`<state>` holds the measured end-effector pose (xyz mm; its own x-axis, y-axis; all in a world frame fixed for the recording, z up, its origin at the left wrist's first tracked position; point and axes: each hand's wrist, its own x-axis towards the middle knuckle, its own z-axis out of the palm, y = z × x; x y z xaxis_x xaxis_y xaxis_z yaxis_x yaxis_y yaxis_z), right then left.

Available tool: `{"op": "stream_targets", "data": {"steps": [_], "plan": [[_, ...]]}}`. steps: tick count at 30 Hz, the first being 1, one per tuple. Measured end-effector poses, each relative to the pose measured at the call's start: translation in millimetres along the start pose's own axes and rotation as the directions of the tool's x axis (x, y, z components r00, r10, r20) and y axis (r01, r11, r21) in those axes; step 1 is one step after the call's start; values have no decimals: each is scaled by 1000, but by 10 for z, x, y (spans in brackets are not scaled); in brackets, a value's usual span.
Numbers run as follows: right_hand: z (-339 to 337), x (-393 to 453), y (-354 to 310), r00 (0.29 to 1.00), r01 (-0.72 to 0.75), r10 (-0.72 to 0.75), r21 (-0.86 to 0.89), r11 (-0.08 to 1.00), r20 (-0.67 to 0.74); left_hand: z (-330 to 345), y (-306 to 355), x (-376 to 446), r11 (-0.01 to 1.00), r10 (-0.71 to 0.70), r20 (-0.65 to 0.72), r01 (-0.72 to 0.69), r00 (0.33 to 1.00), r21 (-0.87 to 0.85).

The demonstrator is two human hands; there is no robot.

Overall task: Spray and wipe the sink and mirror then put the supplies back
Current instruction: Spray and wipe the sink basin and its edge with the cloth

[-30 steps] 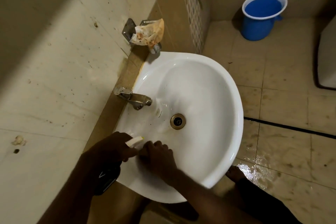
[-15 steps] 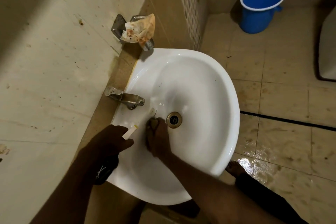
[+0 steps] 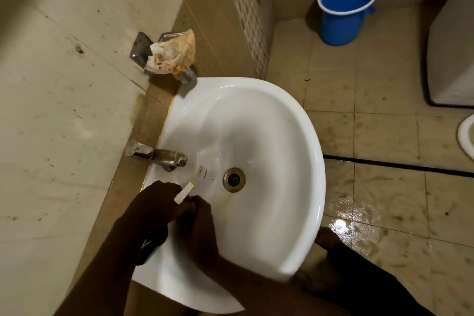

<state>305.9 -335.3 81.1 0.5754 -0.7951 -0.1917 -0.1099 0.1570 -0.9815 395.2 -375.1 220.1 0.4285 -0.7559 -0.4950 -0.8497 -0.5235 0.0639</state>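
The white sink [image 3: 315,161] fills the middle of the view, with a brass drain [image 3: 234,179] and a metal tap [image 3: 164,156] at its wall side. My left hand [image 3: 156,202] grips a dark spray bottle [image 3: 148,249] over the near-left basin, and its white, yellow-tipped nozzle [image 3: 183,192] points toward the drain. My right hand [image 3: 202,226] lies just beside it with fingers curled down against the basin wall; anything under them is hidden. A crumpled white and orange cloth [image 3: 171,56] lies on the wall-mounted metal dish [image 3: 139,49]. No mirror is in view.
A blue bucket [image 3: 343,23] of water stands on the floor at the far right corner. The tiled floor [image 3: 359,218] beside the sink is wet. My bare foot [image 3: 328,238] stands under the sink's right rim. A white fixture [image 3: 451,59] is at the right edge.
My right hand slid out toward the drain, then drew back to the near-left basin beside my left hand. The left hand kept the bottle in about the same spot.
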Motion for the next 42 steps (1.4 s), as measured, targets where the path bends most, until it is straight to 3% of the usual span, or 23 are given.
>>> {"op": "stream_targets", "data": {"steps": [3, 6, 8, 10, 14, 16, 19, 21, 24, 25, 28, 30, 34, 36, 38, 39, 40, 42], "plan": [[-19, 414, -78, 984, -28, 41, 76, 997, -175, -5, 37, 45, 997, 24, -46, -27, 999, -67], [-204, 889, -46, 924, -149, 119, -55, 987, -364, -6, 41, 43, 999, 39, -82, -41, 996, -21], [-345, 1127, -51, 930, -172, 80, -234, 957, -358, 6, 17, 30, 999, 31, -84, -33, 996, -20], [-438, 1241, -59, 966, -187, 72, -476, 859, -249, 11, -5, 10, 999, 8, -68, -10, 998, -31], [-621, 1140, 32, 989, 54, -143, -792, 608, -42, -12, -3, -88, 995, -70, -41, 67, 997, -67], [-684, 1045, 157, 977, 178, -191, -855, 487, 94, -18, -1, -121, 992, -106, -41, 103, 993, -75], [-859, 1114, 179, 934, 354, -202, -846, 399, 295, -30, 14, -142, 987, -145, -53, 141, 988, -72], [-972, 1144, 117, 876, 482, -186, -800, 358, 445, -39, 49, -157, 986, -158, -56, 155, 986, -56], [-1039, 981, 35, 815, 526, -27, -719, 454, 579, -27, 105, -213, 984, -172, -64, 168, 983, -66], [-1047, 910, 14, 776, 561, 23, -706, 433, 631, -19, 115, -232, 982, -178, -66, 173, 982, -74], [-1115, 789, -29, 500, 839, 85, -506, 198, 862, -18, 133, -317, 978, -191, -83, 182, 978, -102], [-1223, 814, -13, 428, 892, 99, -438, 115, 898, -21, 130, -369, 973, -210, -85, 200, 974, -115], [-1301, 822, 1, 576, 807, 101, -584, 83, 811, -7, 98, -544, 960, -273, -78, 266, 959, -92], [-1255, 827, -136, 691, 699, 83, -693, 176, 718, 5, 107, -652, 953, -302, -60, 299, 951, -53], [-1170, 849, -264, 848, 473, 85, -821, 320, 522, 4, 129, -767, 940, -342, -38, 341, 939, -32], [-1124, 822, -298, 892, 372, 101, -840, 394, 442, 5, 144, -821, 932, -362, -25, 361, 932, -37], [-1080, 753, -277, 903, 341, 87, -825, 452, 421, 11, 163, -861, 924, -379, -17, 378, 925, -47], [-996, 528, -190, 800, 558, -50, -710, 430, 598, 52, 186, -931, 911, -408, 5, 408, 913, -55]]}}
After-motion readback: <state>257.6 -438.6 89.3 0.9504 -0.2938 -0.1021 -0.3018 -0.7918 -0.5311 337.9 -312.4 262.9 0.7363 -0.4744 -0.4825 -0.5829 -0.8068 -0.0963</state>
